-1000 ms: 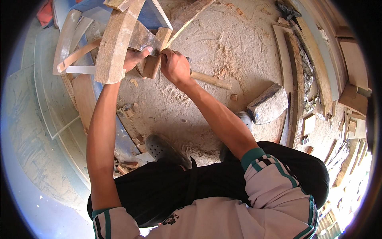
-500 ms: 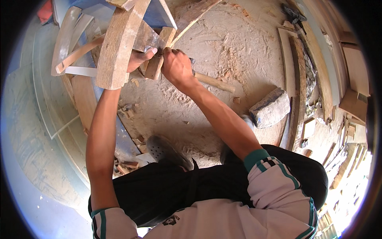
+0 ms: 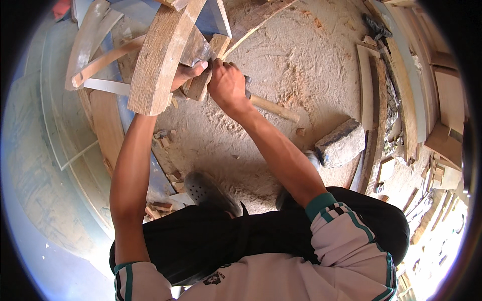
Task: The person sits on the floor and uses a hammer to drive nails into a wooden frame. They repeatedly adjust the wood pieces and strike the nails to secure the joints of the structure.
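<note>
Both hands' grip meets on one wooden block — left hand, right hand.

Your single head-worn fisheye view looks steeply down past your chest. Your forearms rise from the lower edge to the upper centre of the frame, close in, over the sawdust-covered sandy floor, edges curving near the rim.
</note>
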`<state>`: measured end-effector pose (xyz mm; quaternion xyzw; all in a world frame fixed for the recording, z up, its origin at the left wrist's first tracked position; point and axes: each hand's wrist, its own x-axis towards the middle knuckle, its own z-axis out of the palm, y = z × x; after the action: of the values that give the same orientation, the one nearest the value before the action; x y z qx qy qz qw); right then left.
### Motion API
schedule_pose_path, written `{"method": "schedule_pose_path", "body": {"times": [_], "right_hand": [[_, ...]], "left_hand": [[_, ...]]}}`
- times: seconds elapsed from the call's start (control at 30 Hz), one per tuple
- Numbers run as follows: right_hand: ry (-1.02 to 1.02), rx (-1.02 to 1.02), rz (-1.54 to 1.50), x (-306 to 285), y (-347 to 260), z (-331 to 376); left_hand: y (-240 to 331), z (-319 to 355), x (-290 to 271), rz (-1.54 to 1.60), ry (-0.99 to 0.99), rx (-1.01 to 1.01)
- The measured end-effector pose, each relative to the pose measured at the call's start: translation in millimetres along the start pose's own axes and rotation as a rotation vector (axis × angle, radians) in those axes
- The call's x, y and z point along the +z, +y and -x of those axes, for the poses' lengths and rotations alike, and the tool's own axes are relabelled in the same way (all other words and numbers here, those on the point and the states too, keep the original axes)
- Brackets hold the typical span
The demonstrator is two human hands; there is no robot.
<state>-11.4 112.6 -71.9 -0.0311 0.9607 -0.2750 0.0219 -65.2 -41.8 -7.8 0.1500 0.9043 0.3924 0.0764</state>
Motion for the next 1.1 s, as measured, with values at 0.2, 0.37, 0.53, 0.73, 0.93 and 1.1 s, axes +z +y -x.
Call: {"method": "schedule_pose_path", "body": {"times": [0.2, 0.37, 0.53, 0.73, 0.93, 1.1], "right_hand": [[-0.004, 0.129, -0.313, 0, 9, 0], [0.081, 0.243, -0.945, 17, 25, 10], [0.126, 0.318, -0.895, 14, 24, 20], [0.264, 0.071, -0.588, 14, 20, 23], [0.346, -0.099, -0.374, 19, 22, 15], [0.308, -0.145, -0.304, 18, 15, 11]], "left_hand": [[-1, 0, -1, 0.061, -0.017, -0.003], [4, 1, -1, 0.077, -0.054, -0.061], [-3, 2, -1, -0.008, -0.045, -0.037], [-9, -2, 0, -0.018, 0.001, 0.009], [3, 0, -2, -0.02, -0.036, -0.034], [-1, 6, -1, 0.05, 0.017, -0.021]]}}
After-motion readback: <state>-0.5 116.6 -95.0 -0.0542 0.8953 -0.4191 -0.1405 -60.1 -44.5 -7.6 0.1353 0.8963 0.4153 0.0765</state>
